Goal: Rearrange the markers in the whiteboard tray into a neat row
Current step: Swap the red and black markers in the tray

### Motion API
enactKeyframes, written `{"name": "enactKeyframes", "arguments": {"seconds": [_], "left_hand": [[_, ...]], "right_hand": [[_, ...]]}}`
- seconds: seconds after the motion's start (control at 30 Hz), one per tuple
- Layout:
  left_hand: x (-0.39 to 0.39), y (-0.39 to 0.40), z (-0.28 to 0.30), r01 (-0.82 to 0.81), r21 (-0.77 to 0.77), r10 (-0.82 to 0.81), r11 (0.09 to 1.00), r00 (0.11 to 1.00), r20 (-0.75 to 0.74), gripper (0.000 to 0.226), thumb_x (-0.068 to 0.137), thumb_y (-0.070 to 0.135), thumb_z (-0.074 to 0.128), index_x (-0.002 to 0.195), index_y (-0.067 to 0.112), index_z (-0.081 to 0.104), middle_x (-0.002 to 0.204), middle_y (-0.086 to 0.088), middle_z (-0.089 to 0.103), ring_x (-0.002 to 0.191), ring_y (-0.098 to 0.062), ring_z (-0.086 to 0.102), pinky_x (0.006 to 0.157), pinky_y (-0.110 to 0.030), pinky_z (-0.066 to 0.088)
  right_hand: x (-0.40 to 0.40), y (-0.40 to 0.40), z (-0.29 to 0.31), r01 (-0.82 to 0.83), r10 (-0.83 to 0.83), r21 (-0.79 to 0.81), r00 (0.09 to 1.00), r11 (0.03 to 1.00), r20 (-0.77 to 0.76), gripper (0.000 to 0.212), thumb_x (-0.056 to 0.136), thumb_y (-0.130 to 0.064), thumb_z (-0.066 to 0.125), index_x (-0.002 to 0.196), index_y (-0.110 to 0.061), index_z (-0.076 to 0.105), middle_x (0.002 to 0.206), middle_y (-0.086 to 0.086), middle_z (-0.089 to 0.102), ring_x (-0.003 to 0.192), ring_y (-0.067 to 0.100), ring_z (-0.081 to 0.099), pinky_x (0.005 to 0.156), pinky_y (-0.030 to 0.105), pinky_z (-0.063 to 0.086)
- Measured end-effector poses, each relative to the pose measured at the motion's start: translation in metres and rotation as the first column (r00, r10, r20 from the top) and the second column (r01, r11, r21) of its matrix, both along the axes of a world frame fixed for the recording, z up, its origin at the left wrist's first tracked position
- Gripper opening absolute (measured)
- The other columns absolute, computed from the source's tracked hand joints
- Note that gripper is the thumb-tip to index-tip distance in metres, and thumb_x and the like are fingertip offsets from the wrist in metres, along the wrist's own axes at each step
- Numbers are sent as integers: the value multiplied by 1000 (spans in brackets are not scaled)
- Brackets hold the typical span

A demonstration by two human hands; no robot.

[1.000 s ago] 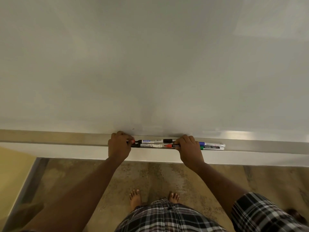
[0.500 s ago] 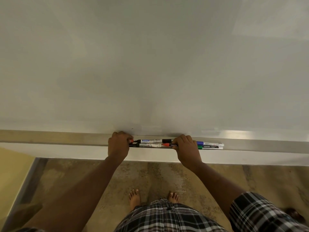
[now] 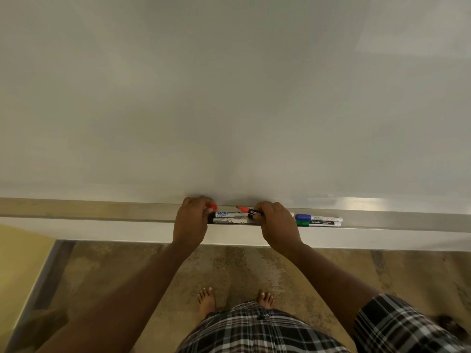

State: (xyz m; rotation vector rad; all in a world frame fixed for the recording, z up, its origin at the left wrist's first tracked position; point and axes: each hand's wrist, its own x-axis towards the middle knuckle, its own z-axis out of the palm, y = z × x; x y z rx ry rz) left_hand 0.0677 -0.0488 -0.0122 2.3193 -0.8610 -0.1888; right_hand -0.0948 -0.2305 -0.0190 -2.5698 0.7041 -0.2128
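A metal whiteboard tray (image 3: 407,221) runs across the view under the whiteboard (image 3: 229,98). My left hand (image 3: 191,222) is closed on a red-capped marker (image 3: 212,207) at the tray's left. My right hand (image 3: 276,225) grips a red-tipped camlin marker (image 3: 248,210), its tip raised toward the board. Between my hands lie two white markers side by side, a back marker (image 3: 230,214) and a front marker (image 3: 229,220). Right of my right hand rest a blue-capped marker (image 3: 318,217) and a green-capped marker (image 3: 318,223), parallel.
The white wall strip (image 3: 102,230) lies below the tray. My bare feet (image 3: 206,299) stand on a brown patterned floor. Checked cloth (image 3: 254,329) fills the bottom. A yellow surface (image 3: 17,263) is at the left.
My right hand has lifted the red-tipped camlin marker off the tray's front row toward the board. My left hand's red-capped marker has risen slightly. The other markers stay put.
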Motion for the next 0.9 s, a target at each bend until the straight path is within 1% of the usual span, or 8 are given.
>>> {"name": "enactKeyframes", "arguments": {"seconds": [0.13,0.3,0.37,0.47,0.57,0.67,0.8,0.9], "left_hand": [[-10,-7,3,81,-43,-82,996,996,-20,15,92,17,57,99,29,61,102,12,64,98,-6,50,77,-24,45],[-15,-6,4,108,-76,-110,991,994,-18,18,91,14,59,101,29,59,102,12,62,96,-2,47,76,-8,36],[-16,-7,5,138,-103,-142,985,989,-27,18,91,11,58,101,25,60,101,8,62,96,-7,49,80,-12,40],[-16,-10,7,198,-136,-208,971,976,-64,16,91,6,58,104,16,64,100,-1,64,94,-16,56,84,-29,48],[-16,-11,9,248,-132,-260,960,963,-77,22,93,7,59,113,10,67,102,-6,65,95,-18,60,86,-26,48],[-16,-11,10,288,-100,-296,952,953,-72,23,93,6,58,114,7,69,104,-9,63,93,-19,60,85,-23,45],[-21,-11,10,311,-56,-315,949,946,-72,22,95,7,55,113,6,68,106,-13,63,96,-23,59,88,-25,44],[-24,-16,12,304,-46,-307,952,947,-95,21,94,7,57,112,7,69,104,-13,69,96,-26,62,87,-33,48]], "right_hand": [[9,10,8,-50,48,17,996,999,80,15,98,-31,54,112,-30,56,103,-7,63,91,10,48,69,27,43],[10,12,14,-112,113,-19,989,994,91,20,98,-34,56,117,-28,60,107,-5,66,97,13,52,75,29,48],[11,12,15,-129,132,-38,988,991,84,21,98,-34,57,117,-27,62,107,-5,67,97,13,52,77,28,47],[11,12,18,-147,152,-66,985,987,86,21,97,-34,58,116,-27,64,105,-5,68,94,14,54,77,26,44],[11,11,22,-153,160,-73,982,986,103,20,97,-33,59,114,-26,65,102,-4,70,89,15,58,73,27,46],[10,7,29,-206,219,-134,972,969,85,18,97,-32,59,112,-28,67,99,-5,70,83,16,61,69,32,50],[9,1,35,-253,273,-256,961,933,45,20,90,-23,70,109,-27,69,99,-3,70,84,19,62,65,35,50],[9,4,37,-265,293,-321,955,909,42,25,84,-16,75,108,-24,71,99,0,70,85,21,61,63,35,49]]}}
